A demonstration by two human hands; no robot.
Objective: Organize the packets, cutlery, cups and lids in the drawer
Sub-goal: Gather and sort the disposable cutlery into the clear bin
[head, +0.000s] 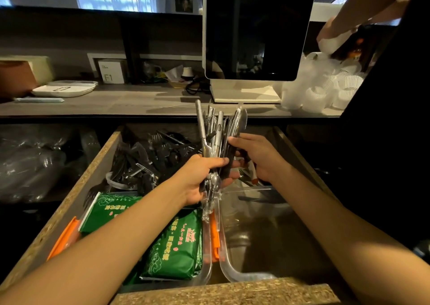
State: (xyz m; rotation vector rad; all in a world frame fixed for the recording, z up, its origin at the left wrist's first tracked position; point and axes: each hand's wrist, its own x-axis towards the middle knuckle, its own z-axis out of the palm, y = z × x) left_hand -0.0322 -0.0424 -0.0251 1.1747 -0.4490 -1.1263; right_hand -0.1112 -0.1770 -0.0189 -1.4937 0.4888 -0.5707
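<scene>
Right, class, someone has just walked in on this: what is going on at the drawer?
A person stands over an open drawer and holds a bundle of cutlery upright above it. The left hand grips the bundle low down, while the right hand holds it from the other side. Below, loose black cutlery is heaped at the back left, green packets lie in front of it, and a clear tray sits on the right. Another person's hand reaches over white cups on the counter.

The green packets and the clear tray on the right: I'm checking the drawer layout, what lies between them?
In the head view, an orange-handled tool lies between the green packets and the clear tray.
</scene>
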